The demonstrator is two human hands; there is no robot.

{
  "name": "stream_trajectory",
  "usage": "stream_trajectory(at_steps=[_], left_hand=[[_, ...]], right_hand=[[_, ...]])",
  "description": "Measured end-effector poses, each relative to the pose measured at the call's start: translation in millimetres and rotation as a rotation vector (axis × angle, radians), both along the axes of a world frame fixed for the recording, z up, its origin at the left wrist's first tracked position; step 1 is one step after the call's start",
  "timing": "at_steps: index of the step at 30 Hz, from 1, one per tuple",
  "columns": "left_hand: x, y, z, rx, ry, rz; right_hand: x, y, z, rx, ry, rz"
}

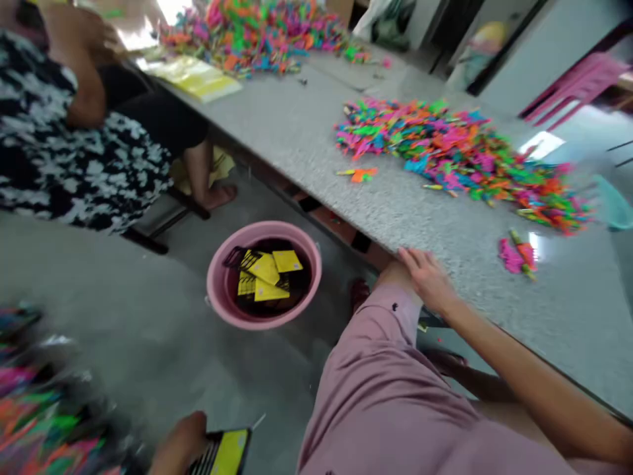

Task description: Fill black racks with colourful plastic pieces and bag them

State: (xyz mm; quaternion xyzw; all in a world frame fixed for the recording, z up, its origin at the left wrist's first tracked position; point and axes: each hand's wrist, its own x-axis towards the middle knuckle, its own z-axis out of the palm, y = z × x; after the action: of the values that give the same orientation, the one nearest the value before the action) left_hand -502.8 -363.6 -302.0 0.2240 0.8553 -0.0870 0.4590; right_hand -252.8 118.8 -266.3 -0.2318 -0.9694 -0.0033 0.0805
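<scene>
Card (232, 452), black and yellow, lies just right of the left hand (180, 439) at the bottom of my view; through the blur, those fingers look clamped on its edge. Cut off by the frame, its long axis I can't tell. From it, the pink tub (264, 322) stands up and slightly right, well apart. My right hand (428, 277), farther off, lies at the table (306, 132) edge, fingers extended, gripping nothing I can see.

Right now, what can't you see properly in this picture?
In the head view:
Left hand: wrist cut off by the bottom edge.
Black-and-yellow card: cut off there too, partly behind that hand.
Colorful pile, lower left: blurred, cut off by the edges.
Pink tub: part inside hidden under yellow cards.
</scene>
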Motion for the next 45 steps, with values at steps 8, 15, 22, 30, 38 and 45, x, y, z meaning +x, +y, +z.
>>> stream_trajectory(at_steps=[8, 15, 22, 30, 38, 45], left_hand=[[3, 270, 147.0, 1.095, 0.05, -0.355], [163, 514, 100.6, 1.293, 0.142, -0.846], [230, 540, 35.2, 1.273, 0.209, -1.299], [220, 548, 37.8, 1.189, 0.37, -1.422], [209, 550, 39.4, 1.222, 0.458, -1.502], [205, 548, 34.2, 1.22, 0.476, -1.516]], right_hand=[[34, -37, 59, -0.724, 0.729, -0.154], [148, 83, 35, -0.455, 0.939, -0.743], [157, 92, -4, -0.101, 0.528, -0.668], [147, 75, -13, -0.138, 0.233, -0.623], [167, 66, -9, -0.084, 0.224, -0.81], [135, 66, -11, -0.077, 0.289, -0.632]])
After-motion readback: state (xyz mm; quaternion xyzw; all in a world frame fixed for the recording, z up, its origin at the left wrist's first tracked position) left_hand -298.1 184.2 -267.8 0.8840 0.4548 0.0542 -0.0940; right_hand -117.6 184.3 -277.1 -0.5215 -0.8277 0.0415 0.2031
